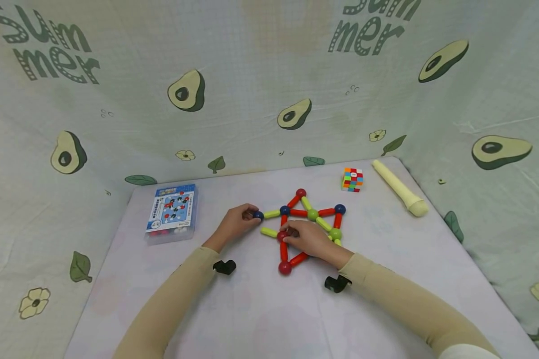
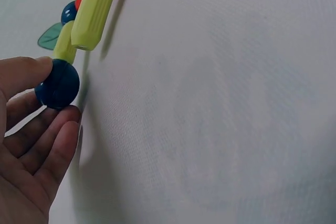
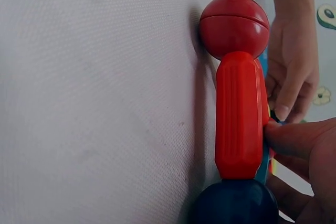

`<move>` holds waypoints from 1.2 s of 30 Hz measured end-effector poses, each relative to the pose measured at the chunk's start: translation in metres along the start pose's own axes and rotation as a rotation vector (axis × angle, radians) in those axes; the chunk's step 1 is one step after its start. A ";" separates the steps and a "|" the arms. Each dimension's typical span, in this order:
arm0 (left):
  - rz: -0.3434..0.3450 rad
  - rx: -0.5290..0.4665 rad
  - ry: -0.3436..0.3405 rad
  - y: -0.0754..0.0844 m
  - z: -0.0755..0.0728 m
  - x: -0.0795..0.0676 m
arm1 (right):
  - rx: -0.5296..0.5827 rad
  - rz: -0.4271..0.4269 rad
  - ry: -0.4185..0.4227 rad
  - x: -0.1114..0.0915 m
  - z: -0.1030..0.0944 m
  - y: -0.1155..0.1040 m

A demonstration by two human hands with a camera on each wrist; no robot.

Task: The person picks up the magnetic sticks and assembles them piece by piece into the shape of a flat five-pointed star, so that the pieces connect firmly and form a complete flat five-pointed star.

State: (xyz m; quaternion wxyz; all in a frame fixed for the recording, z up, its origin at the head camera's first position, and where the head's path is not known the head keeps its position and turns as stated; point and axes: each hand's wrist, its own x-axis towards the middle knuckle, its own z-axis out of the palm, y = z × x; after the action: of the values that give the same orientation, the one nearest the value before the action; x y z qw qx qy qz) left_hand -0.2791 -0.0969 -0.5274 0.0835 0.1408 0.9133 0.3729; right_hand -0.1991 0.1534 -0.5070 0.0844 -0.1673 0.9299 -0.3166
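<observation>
My left hand (image 1: pixel 235 224) pinches a dark blue ball (image 1: pixel 258 216) between thumb and fingers. That ball meets the end of a yellow-green rod (image 1: pixel 272 214) leading to another blue ball (image 1: pixel 285 210) of a flat ball-and-rod figure. The left wrist view shows the thumb on top of the pinched ball (image 2: pixel 59 85). My right hand (image 1: pixel 312 239) holds the figure at a red ball (image 1: pixel 281 237) and hides part of it. From that red ball a second yellow-green rod (image 1: pixel 268 232) points left with a free end. A red rod (image 3: pixel 239 116) lies nearest the right wrist camera.
A clear plastic box with a printed label (image 1: pixel 171 210) lies at the left of the table. At the back right are a Rubik's cube (image 1: pixel 352 180) and a pale yellow stick (image 1: pixel 400 188). A patterned cloth (image 1: pixel 242 134) rises behind the table.
</observation>
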 end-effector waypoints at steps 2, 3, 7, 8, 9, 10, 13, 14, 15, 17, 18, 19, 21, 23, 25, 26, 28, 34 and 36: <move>-0.008 -0.012 -0.013 0.000 -0.001 -0.001 | -0.005 0.006 -0.004 0.001 0.000 -0.001; -0.012 -0.016 -0.023 0.000 -0.001 -0.001 | -0.009 0.011 -0.007 0.001 0.000 -0.001; -0.023 -0.022 -0.058 -0.002 -0.003 -0.002 | -0.030 0.022 -0.020 0.002 0.001 -0.002; -0.022 -0.020 -0.064 -0.003 -0.003 -0.002 | -0.034 0.022 -0.022 0.002 0.001 -0.003; -0.022 -0.021 -0.069 -0.003 -0.003 -0.002 | -0.038 0.022 -0.025 0.002 0.001 -0.003; -0.021 -0.021 -0.072 -0.003 -0.003 -0.002 | -0.040 0.022 -0.027 0.002 0.002 -0.003; -0.021 -0.022 -0.075 -0.004 -0.002 -0.002 | -0.037 0.016 -0.026 0.002 0.002 -0.004; -0.020 -0.024 -0.075 -0.004 -0.002 -0.003 | -0.035 0.013 -0.025 0.002 0.001 -0.005; -0.020 -0.027 -0.075 -0.004 -0.002 -0.003 | -0.035 0.010 -0.024 0.002 0.001 -0.005; -0.020 -0.033 -0.078 -0.004 -0.002 -0.003 | -0.031 0.005 -0.021 0.002 0.001 -0.006; -0.021 -0.037 -0.080 -0.004 -0.002 -0.004 | -0.031 0.005 -0.020 0.001 0.000 -0.006; -0.019 -0.042 -0.082 -0.004 -0.002 -0.004 | -0.027 0.004 -0.019 0.001 0.000 -0.007; -0.018 -0.054 -0.086 -0.004 -0.003 -0.005 | -0.020 0.004 -0.015 0.001 0.000 -0.008; -0.016 -0.060 -0.087 -0.004 -0.003 -0.006 | -0.013 0.005 -0.012 0.000 0.000 -0.008; -0.012 -0.065 -0.090 -0.003 -0.003 -0.007 | -0.008 0.006 -0.008 0.000 0.000 -0.009; -0.011 -0.064 -0.091 -0.003 -0.003 -0.008 | -0.009 0.007 -0.008 0.000 0.000 -0.009; -0.010 -0.063 -0.096 -0.003 -0.003 -0.008 | -0.013 0.010 -0.007 0.000 -0.001 -0.010; -0.018 -0.073 -0.101 -0.002 -0.003 -0.009 | -0.023 0.020 -0.012 0.000 -0.001 -0.010; -0.022 -0.081 -0.102 -0.001 -0.003 -0.009 | -0.030 0.022 -0.015 0.000 -0.001 -0.010</move>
State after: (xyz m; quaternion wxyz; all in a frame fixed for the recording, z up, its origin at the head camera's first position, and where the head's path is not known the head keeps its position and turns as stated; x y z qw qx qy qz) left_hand -0.2716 -0.1028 -0.5254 0.1396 0.1461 0.8936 0.4008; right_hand -0.1972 0.1463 -0.5001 0.0923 -0.1604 0.9357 -0.3003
